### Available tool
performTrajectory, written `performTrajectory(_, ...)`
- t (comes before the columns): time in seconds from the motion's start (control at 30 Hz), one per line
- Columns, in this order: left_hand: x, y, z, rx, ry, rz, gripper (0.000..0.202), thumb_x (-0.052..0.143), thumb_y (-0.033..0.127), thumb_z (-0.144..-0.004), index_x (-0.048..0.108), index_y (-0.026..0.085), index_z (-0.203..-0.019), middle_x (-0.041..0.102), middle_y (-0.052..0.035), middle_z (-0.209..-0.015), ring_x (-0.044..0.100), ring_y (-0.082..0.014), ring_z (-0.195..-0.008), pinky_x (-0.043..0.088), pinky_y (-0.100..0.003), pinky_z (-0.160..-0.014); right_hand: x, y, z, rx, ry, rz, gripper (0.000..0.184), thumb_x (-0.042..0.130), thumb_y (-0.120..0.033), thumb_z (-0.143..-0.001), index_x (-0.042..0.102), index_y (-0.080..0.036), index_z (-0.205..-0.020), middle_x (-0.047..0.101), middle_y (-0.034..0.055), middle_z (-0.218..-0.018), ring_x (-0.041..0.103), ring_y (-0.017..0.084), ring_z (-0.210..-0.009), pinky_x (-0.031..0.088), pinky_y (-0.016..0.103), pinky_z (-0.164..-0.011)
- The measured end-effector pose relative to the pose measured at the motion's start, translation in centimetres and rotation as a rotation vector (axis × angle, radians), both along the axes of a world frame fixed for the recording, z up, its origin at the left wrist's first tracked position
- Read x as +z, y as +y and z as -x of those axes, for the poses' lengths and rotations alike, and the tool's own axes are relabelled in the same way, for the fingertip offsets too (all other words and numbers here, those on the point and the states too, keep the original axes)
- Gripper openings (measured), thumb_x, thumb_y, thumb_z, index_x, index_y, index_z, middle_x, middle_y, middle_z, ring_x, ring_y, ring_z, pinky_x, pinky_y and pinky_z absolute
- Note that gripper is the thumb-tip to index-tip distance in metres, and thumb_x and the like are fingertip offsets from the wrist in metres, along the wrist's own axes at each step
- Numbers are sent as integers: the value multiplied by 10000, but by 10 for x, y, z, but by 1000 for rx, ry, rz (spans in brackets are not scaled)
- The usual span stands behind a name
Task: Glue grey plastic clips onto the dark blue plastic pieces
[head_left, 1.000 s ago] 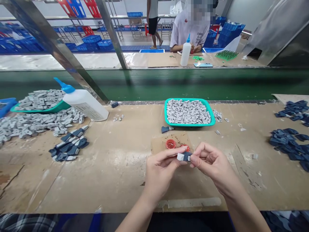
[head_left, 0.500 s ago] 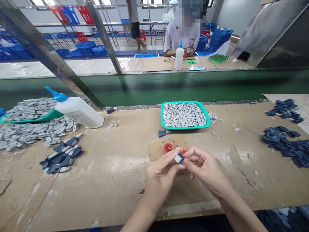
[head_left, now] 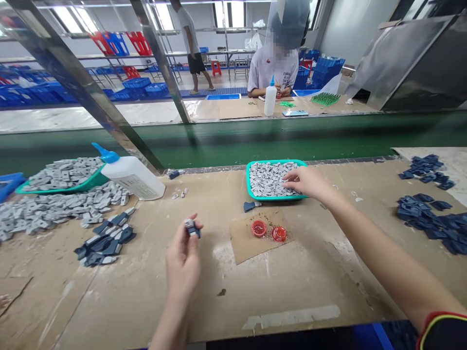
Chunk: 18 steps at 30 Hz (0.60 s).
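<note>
The left hand (head_left: 184,257) is raised over the middle of the worktop (head_left: 127,301), toward its front edge. It pinches a small part (head_left: 192,227), grey at one end and dark blue at the other, between thumb and fingertips, with the fingers closed narrowly on it.

The right hand (head_left: 304,181) reaches palm down to the green tray (head_left: 277,198) by the back edge. Its fingertips lie among the grey pieces (head_left: 266,177) that fill the tray. The fingers are drawn close together, but whether they hold a piece cannot be told.

Between the two hands lies a sheet of cardboard (head_left: 251,245) with two red caps (head_left: 259,228) side by side on it. A single blue piece (head_left: 251,206) lies just in front of the tray's left corner.

Toward the left edge a white glue bottle (head_left: 133,177) lies tilted, its blue nozzle over the rim of a second tray (head_left: 89,182) heaped with grey bits. A loose grey heap (head_left: 54,211) spreads in front of that tray, with a left blue pile (head_left: 105,240) just beside it. A right blue pile (head_left: 430,221) lies at the right edge.

Beyond the back edge runs a green belt (head_left: 255,138). Across it a seated person (head_left: 273,73) works behind a white bottle (head_left: 270,97).
</note>
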State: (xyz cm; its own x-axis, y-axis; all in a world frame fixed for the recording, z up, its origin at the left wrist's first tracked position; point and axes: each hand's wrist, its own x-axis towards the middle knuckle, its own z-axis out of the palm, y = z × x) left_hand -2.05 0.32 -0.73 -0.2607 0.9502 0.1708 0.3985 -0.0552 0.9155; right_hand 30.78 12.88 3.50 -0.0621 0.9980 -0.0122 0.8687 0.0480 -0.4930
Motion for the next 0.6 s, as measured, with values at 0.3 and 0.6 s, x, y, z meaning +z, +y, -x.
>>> performTrajectory(0.3, -2, 18, 90, 132, 650, 115, 522, 401, 122, -829, 489, 179, -1340, 652, -97, -1086, 607, -265, -1028, 455, -384, -919, -11, 22, 1, 83, -40, -22, 119, 628, -272, -821, 702, -210, -750, 716, 59, -805, 614, 220, -735, 396, 309, -628)
performTrajectory(0.6, -14, 49, 95, 50, 1093, 223, 602, 362, 40, -790, 439, 100, -1383, 620, -171, -1224, 571, -325, -1119, 480, -420, -887, 1, -6, -25, 143, 401, -51, 172, 585, -366, -861, 624, -202, -827, 696, 54, -698, 622, 194, -631, 457, 313, -603)
